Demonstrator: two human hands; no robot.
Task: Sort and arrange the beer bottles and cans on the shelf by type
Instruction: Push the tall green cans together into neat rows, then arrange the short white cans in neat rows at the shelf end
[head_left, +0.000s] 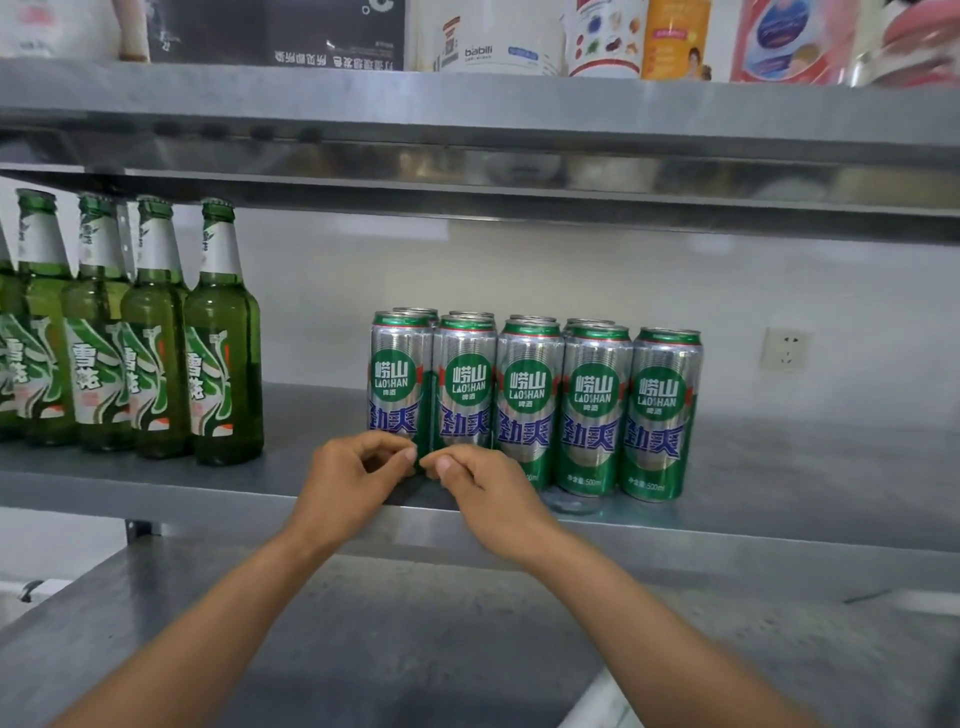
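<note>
Several green glass beer bottles (156, 332) with white and green labels stand together at the left of the steel shelf (810, 467). In the middle, several silver and green Laoshan cans (592, 400) stand in two rows, labels facing me. My left hand (353, 478) and my right hand (488, 493) are side by side in front of the two leftmost cans, low near their bases. Both have curled fingers, and their fingertips almost meet. Neither visibly holds anything. The hands hide the bottoms of those two cans.
An upper shelf (467, 104) carries tins and boxes above. A wall socket (785, 349) sits right of the cans. Bare shelf lies between bottles and cans and to the cans' right. A steel counter (363, 634) is below my arms.
</note>
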